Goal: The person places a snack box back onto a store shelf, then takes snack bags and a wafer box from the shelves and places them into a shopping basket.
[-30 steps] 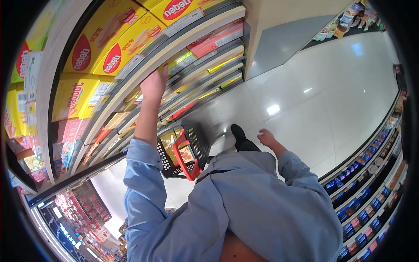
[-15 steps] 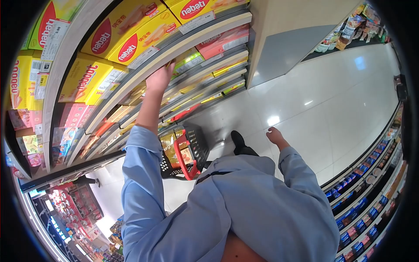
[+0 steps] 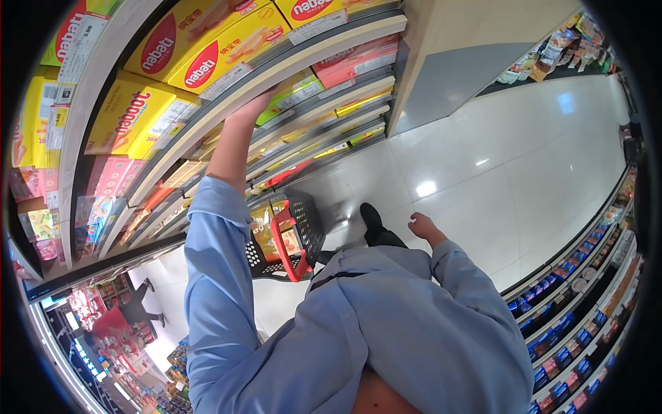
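Note:
My left hand (image 3: 249,110) reaches in under the edge of an upper shelf (image 3: 303,56), beside a green box (image 3: 295,94); its fingers are hidden by the shelf. Right of that box lies a pink-red box (image 3: 355,62). Above, yellow nabati boxes (image 3: 231,52) line the shelf. My right hand (image 3: 423,225) hangs over the floor with its fingers curled in, and nothing shows in it. A black basket (image 3: 310,224) with a red handle (image 3: 279,238) is below my left forearm, holding yellow packages (image 3: 265,219).
Lower shelves run under my left arm. A shelf curves along the right side with blue packages (image 3: 545,284). Bagged goods (image 3: 552,52) stand at the top right. My shoe (image 3: 371,215) is on the tiled floor (image 3: 476,186). Another person (image 3: 134,307) is at the lower left.
My left hand has gone further under the shelf edge, so its fingers no longer show. My right hand has shifted slightly left and down. Another person has come into view at the lower left.

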A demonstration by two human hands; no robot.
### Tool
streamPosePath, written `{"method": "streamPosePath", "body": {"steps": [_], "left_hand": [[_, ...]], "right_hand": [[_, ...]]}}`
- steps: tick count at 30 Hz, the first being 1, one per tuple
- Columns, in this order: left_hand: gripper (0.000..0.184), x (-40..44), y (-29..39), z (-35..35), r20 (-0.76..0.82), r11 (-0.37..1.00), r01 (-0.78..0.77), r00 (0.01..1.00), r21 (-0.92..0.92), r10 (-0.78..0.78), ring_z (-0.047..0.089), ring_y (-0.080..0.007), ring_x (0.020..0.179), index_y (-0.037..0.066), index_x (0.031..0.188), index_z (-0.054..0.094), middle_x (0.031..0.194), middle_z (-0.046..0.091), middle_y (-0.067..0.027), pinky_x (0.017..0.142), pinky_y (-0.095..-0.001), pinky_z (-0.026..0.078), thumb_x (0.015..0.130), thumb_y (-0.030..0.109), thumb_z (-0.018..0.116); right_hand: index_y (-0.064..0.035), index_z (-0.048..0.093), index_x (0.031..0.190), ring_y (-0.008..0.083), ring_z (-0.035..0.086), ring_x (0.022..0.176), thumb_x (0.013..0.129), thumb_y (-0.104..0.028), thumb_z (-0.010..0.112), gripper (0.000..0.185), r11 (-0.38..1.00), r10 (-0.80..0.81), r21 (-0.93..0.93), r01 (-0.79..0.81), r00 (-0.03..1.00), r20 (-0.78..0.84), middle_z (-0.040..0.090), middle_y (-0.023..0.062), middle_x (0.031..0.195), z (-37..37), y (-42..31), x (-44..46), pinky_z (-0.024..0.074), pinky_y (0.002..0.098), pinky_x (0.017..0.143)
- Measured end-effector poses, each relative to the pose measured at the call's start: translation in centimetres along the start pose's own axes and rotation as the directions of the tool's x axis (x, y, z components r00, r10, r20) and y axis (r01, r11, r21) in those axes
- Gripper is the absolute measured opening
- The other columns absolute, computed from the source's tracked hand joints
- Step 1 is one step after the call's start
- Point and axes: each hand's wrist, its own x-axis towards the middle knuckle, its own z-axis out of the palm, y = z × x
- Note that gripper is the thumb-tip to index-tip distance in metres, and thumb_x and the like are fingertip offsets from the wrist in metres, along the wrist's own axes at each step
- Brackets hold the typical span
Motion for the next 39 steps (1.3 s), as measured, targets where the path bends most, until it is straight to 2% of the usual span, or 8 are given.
{"method": "streamPosePath", "body": {"steps": [4, 8, 14, 23, 27, 31, 33, 39], "left_hand": [[0.067, -0.2, 0.1, 0.4, 0.002, 0.976, 0.048, 0.999, -0.212, -0.049, 0.023, -0.0329, 0.146, 0.021, 0.152, 0.028, 0.160, 0.023, -0.0097, 0.119, -0.0461, 0.019, 0.098, 0.059, 0.028], [0.068, -0.4, -0.4, 1.4, 0.033, 0.975, -0.061, 0.998, 0.214, 0.055, 0.024, -0.0323, 0.146, 0.019, 0.152, 0.027, 0.160, 0.022, -0.0098, 0.120, -0.0455, 0.019, 0.098, 0.059, 0.028], [0.067, -0.4, -0.1, 1.0, 0.002, 0.811, 0.068, 0.997, -0.582, -0.082, 0.027, -0.0324, 0.144, 0.014, 0.150, 0.030, 0.156, 0.028, -0.0124, 0.119, -0.0456, 0.022, 0.098, 0.058, 0.029], [0.064, 0.1, -0.9, 1.1, -0.067, 0.973, -0.078, 0.993, 0.216, 0.095, 0.027, -0.0317, 0.143, 0.017, 0.149, 0.030, 0.156, 0.029, -0.0111, 0.118, -0.0446, 0.024, 0.098, 0.056, 0.029], [0.062, 2.1, -1.6, -2.6, 0.173, 0.148, -0.213, 0.955, 0.966, 0.242, 0.028, -0.0330, 0.143, 0.020, 0.149, 0.032, 0.157, 0.028, -0.0103, 0.117, -0.0454, 0.026, 0.098, 0.056, 0.035], [0.060, -1.1, -1.3, 2.2, 0.167, -0.765, 0.005, 0.975, 0.644, 0.147, 0.031, -0.0361, 0.141, 0.021, 0.147, 0.036, 0.155, 0.031, -0.0125, 0.114, -0.0460, 0.029, 0.096, 0.051, 0.047], [0.069, -4.8, -3.1, 3.5, 0.487, -0.828, -0.035, 0.822, 0.560, 0.296, 0.040, -0.0397, 0.133, 0.004, 0.142, 0.043, 0.142, 0.044, -0.0239, 0.112, -0.0531, 0.028, 0.088, 0.042, 0.064], [0.074, -19.8, -7.9, 2.4, 0.244, -0.705, 0.072, 0.910, 0.705, 0.336, 0.032, -0.0410, 0.138, 0.003, 0.147, 0.033, 0.148, 0.036, -0.0225, 0.113, -0.0614, 0.019, 0.086, 0.029, 0.066]], "right_hand": [[0.0000, 0.059, 0.120, 0.0383, 0.061, 0.111, 0.085, -0.027, 0.059, 0.044, 0.999, 0.023, -0.034, -0.024, 1.000, -0.019, 0.065, 0.0226, 0.117, -0.1, 1.8, 0.0, 0.0485, 0.0432, 0.097], [-0.0010, 0.060, 0.120, 0.0378, 0.062, 0.110, 0.085, -0.026, 0.060, 0.044, 0.998, 0.011, -0.063, -0.015, 0.997, -0.075, 0.066, 0.0223, 0.116, -0.3, 2.7, 0.9, 0.0488, 0.0418, 0.097], [0.0008, 0.059, 0.121, 0.0389, 0.060, 0.113, 0.085, -0.026, 0.059, 0.045, 0.999, 0.003, -0.040, -0.006, 0.998, -0.066, 0.064, 0.0231, 0.119, -0.9, 0.9, 1.2, 0.0478, 0.0437, 0.098], [-0.0003, 0.059, 0.121, 0.0374, 0.061, 0.111, 0.086, -0.027, 0.059, 0.045, 0.997, -0.025, -0.070, 0.025, 1.000, -0.001, 0.065, 0.0220, 0.116, -0.1, -1.5, 0.9, 0.0485, 0.0425, 0.097], [0.0004, 0.059, 0.121, 0.0385, 0.060, 0.113, 0.085, -0.027, 0.058, 0.045, 0.998, -0.026, -0.054, 0.027, 1.000, 0.010, 0.064, 0.0231, 0.120, -0.3, -1.5, 0.6, 0.0476, 0.0430, 0.099], [0.0002, 0.059, 0.120, 0.0386, 0.060, 0.113, 0.085, -0.028, 0.058, 0.045, 0.996, -0.035, -0.076, 0.035, 0.999, -0.002, 0.064, 0.0228, 0.119, -0.1, -0.5, 1.0, 0.0479, 0.0431, 0.099], [0.0001, 0.059, 0.120, 0.0385, 0.060, 0.113, 0.085, -0.028, 0.058, 0.045, 0.996, -0.024, -0.085, 0.024, 1.000, -0.003, 0.064, 0.0225, 0.120, -0.1, -0.3, 1.1, 0.0480, 0.0432, 0.099], [-0.0002, 0.059, 0.120, 0.0384, 0.060, 0.113, 0.085, -0.029, 0.059, 0.045, 0.995, -0.019, -0.099, 0.020, 1.000, 0.007, 0.064, 0.0218, 0.120, 0.0, -0.7, 0.8, 0.0483, 0.0433, 0.098]]}}
